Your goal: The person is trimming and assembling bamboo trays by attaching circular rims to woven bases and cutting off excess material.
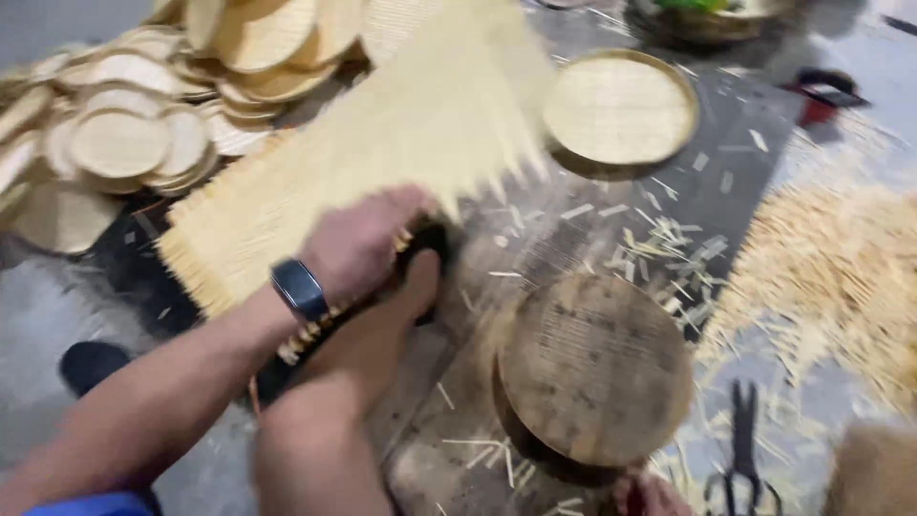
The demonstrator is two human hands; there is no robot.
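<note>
The left hand (358, 244), a dark watch (299, 289) on its wrist, was pressed palm-down on a square woven bamboo mat (382, 143), fingers curled over its near edge, apparently pinning it flat against a dark hoop (315, 334) beneath. A bare foot (401, 306) lay just under that hand, seemingly bracing the same edge against the floor. The right hand (650, 497) showed only at the bottom edge, touching a round wooden block (597, 368); how far it was open could not be told. The mat spread away from the hand, blurred. Beyond lay a finished round tray (619, 110), stacked trays (143, 124), scissors (740, 449) and bamboo trimmings (821, 277) on the floor (38, 315).
</note>
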